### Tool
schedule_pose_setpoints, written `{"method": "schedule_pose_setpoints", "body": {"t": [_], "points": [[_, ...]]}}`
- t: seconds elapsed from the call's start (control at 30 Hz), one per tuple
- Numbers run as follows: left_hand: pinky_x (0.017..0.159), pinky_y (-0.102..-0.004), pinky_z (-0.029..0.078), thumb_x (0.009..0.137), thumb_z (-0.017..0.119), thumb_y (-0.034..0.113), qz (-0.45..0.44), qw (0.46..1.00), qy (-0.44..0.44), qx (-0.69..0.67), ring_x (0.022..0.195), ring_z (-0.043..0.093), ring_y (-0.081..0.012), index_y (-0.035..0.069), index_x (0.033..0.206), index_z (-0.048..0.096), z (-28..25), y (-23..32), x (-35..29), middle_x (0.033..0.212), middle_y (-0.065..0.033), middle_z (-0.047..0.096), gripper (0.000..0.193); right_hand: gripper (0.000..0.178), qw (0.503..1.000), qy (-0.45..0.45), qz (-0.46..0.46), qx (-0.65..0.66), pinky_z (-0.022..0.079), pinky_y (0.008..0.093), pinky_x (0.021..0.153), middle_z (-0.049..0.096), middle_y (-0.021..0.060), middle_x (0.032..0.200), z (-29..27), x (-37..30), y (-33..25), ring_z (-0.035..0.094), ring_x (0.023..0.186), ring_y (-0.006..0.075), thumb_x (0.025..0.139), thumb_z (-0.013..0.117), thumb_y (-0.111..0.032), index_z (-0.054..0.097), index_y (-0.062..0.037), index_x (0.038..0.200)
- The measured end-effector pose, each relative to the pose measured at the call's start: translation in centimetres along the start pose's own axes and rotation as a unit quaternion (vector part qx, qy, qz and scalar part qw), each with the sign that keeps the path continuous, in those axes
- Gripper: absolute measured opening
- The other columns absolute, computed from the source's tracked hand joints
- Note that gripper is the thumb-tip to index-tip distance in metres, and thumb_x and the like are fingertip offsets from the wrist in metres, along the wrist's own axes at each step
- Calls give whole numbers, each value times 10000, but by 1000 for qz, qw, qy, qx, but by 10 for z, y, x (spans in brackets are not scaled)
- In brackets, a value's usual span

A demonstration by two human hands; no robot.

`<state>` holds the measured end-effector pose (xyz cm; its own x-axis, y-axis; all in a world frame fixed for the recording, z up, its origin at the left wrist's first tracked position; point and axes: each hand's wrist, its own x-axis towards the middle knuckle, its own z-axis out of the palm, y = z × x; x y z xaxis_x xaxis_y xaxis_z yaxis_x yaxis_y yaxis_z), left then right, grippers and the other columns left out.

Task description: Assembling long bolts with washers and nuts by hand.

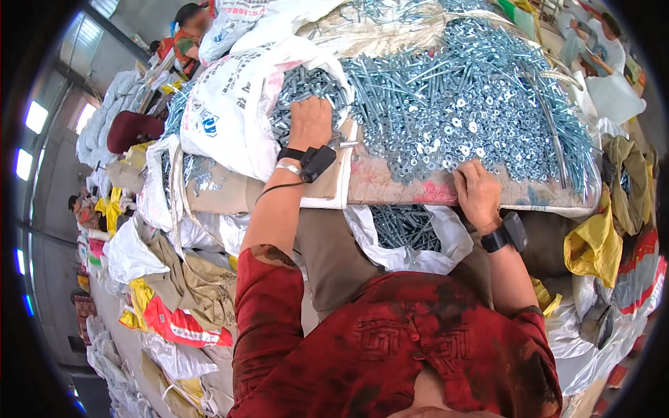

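Observation:
My left hand (311,125) is in the mouth of a white woven sack (230,115), its fingers curled down among grey metal sleeves (296,82). The fingertips are hidden, so what they grip cannot be made out. Beside that wrist a metal bolt (348,144) lies across the sack's edge. My right hand (479,195) rests at the near edge of a broad heap of shiny washers (453,132), fingers bent and drawn together. Anything between those fingers is too small to see. Long threaded rods (373,83) lie at the heap's left side.
Between my knees an open white bag (456,240) holds dark metal rods (406,228). The worktable's padded front edge (394,194) runs before me. Yellow sacks (592,244) hang at the right; piled sacks (188,272) fill the left. Other people (605,45) sit farther off.

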<state>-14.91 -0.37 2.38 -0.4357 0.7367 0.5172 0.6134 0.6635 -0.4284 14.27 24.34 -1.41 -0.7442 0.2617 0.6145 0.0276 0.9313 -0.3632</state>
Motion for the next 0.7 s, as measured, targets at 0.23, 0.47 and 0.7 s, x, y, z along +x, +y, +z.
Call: {"method": "schedule_pose_setpoints", "body": {"t": [0.23,0.47,0.7], "points": [[640,-512,510,861,537,129,-71,995,-18,-62,631,676,-323,81,860,568,0,-2,6,722,-106,642,57,98,1000,1,1,3,493,427,609,588,96,819,1,0,-1,617,719,325,861,669,-122,577,-89,849],[534,-397,526,946,551,246,-352,730,34,-585,697,698,-309,34,1012,564,-30,22,14,862,-224,695,222,100,1000,10,-6,-8,494,427,609,582,95,810,2,-2,-3,617,718,324,867,664,-122,575,-84,841],[514,-306,485,894,631,56,-419,103,19,-902,818,697,-259,75,1029,569,-41,53,-10,899,-109,642,150,107,1000,-5,-2,-3,489,441,601,582,103,813,5,-2,0,614,708,337,878,652,-130,569,-73,843]]}}
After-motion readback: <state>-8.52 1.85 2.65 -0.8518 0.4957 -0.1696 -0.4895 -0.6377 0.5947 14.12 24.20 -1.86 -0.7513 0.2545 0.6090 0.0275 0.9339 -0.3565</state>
